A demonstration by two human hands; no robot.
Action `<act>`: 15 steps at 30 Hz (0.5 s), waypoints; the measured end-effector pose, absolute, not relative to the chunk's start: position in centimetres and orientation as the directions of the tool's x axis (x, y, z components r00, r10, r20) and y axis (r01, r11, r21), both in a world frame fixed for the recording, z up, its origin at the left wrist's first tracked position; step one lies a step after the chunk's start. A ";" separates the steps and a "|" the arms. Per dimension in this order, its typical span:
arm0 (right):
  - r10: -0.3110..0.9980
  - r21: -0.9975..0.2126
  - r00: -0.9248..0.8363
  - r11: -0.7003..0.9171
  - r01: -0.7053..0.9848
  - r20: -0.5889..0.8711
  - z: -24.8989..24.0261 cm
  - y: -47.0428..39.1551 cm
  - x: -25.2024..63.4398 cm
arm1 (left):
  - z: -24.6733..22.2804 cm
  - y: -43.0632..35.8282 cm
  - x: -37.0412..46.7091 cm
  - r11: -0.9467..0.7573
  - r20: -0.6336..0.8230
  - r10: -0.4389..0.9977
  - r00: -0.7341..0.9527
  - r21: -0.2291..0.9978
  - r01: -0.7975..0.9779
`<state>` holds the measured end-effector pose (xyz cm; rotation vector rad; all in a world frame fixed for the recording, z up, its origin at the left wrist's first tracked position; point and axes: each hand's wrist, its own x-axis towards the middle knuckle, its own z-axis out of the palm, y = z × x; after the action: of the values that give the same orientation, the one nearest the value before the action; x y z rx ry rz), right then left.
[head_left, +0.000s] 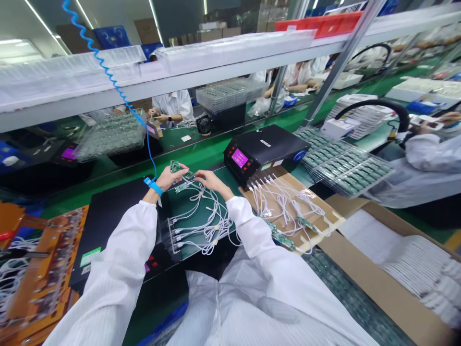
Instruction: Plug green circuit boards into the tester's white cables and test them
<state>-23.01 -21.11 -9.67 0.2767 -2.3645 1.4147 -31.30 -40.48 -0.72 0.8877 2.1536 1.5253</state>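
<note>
My left hand (172, 178), with a blue wrist strap (154, 186), is closed on green circuit boards (175, 166) above the table's back part. A small circuit board (189, 175) spans the gap between both hands. The fingers of my right hand (211, 180) are pinched at its right end; what exactly they grip is too small to tell. Just below, another circuit board (182, 187) lies near the white cables (215, 226). These cables run in loops from a black box (122, 216) at the left across the green mat (187, 206).
A black tester (264, 149) with a lit screen stands at the right, its cables on a cardboard sheet (288, 192). Stacked trays of boards (345, 158) and an open carton (392, 250) lie farther right. An orange fixture (54, 269) is at left. A blue coiled cord (108, 72) hangs down.
</note>
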 end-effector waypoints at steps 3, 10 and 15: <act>0.113 -0.811 -0.917 0.518 -0.274 0.383 -10.3 -21.6 -23.4 | -1.0 -41.2 -32.3 0.388 0.139 0.603 -0.786 0.809 0.441; 0.074 -0.737 -0.931 0.634 -0.233 0.358 -12.2 -22.3 -24.2 | -2.6 -42.2 -34.5 0.476 0.129 0.590 -0.797 0.741 0.473; 0.044 -0.611 -0.960 0.779 -0.139 0.275 -12.9 -23.5 -25.6 | -3.4 -42.5 -35.6 0.578 0.128 0.494 -0.860 0.691 0.435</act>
<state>-25.61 -23.50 -12.90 0.0736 -2.6981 0.9577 -35.60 -42.53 -3.38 0.8024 2.7197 1.1580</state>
